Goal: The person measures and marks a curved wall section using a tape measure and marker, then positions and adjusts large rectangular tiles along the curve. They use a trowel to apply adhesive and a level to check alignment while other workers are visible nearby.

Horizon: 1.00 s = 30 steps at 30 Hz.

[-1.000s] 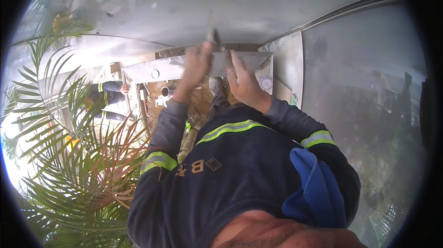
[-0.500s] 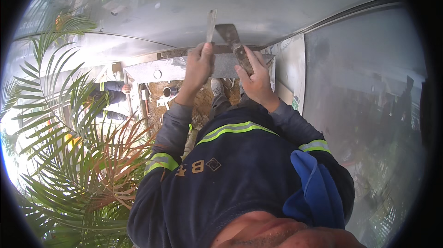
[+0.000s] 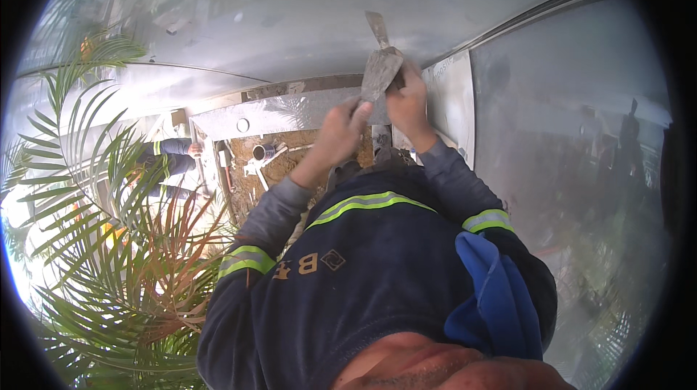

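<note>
My left hand [image 3: 341, 132] is closed on the handle of a putty knife [image 3: 381, 72], its grey, smeared blade slanting up to the right. My right hand [image 3: 408, 103] is wrapped round a second putty knife [image 3: 377, 30], whose narrower-looking blade points up and left beyond the first. The left blade lies across the right tool's handle, hiding most of it; I cannot tell whether the two touch. Both hands are close together in front of my chest, above a grey ledge [image 3: 283, 110].
Grey panels [image 3: 566, 121] stand ahead and on the right. Palm fronds [image 3: 80, 245] crowd the left side. Below are bare soil [image 3: 290, 165] and a dark round pipe [image 3: 263, 151]. Another person in dark sleeves [image 3: 170, 157] works at the far left, holding a long handle.
My left hand has moved right and down, turning its blade from edge-on to flat and across the other knife. My right hand has shifted slightly up, its blade now higher.
</note>
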Motion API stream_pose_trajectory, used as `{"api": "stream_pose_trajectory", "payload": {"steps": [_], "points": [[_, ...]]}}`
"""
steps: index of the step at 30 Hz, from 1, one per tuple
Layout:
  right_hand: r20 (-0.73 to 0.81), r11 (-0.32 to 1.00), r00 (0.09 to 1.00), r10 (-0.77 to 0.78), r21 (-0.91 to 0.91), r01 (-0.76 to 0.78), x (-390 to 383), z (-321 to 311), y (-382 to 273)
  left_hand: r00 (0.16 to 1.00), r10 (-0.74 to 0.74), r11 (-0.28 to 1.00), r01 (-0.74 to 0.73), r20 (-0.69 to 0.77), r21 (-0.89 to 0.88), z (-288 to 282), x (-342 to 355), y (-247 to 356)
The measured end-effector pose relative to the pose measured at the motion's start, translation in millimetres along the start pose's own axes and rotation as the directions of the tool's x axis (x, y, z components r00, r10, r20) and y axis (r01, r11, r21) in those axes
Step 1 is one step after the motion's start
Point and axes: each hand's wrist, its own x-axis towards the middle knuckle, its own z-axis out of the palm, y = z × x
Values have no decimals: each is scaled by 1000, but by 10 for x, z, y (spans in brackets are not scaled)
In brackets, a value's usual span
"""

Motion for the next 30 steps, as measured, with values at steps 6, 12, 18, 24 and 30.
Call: {"api": "stream_pose_trajectory", "payload": {"steps": [6, 12, 18, 24, 30], "points": [[-45, 996, 996, -76, -49, 74, -266, 47, 43, 984, -170, 966, 177, 51, -187, -43, 137, -10], [-72, 973, 975, -209, -118, 200, -351, 81, -13, 979, -199, 973, 204, 52, -109, -56, 146, -16], [25, 987, 989, -149, -52, 150, -323, -6, -63, 997, -65, 998, 65, 29, 0, -98, 113, -297], [75, 980, 989, 128, 141, -138, -269, -378, -68, 967, -25, 990, 59, -253, 126, -448, 293, -392], [129, 951, 956, 265, 126, -281, -280, -498, -367, 946, -16, 991, -29, -324, -133, -151, 88, -90]]}}
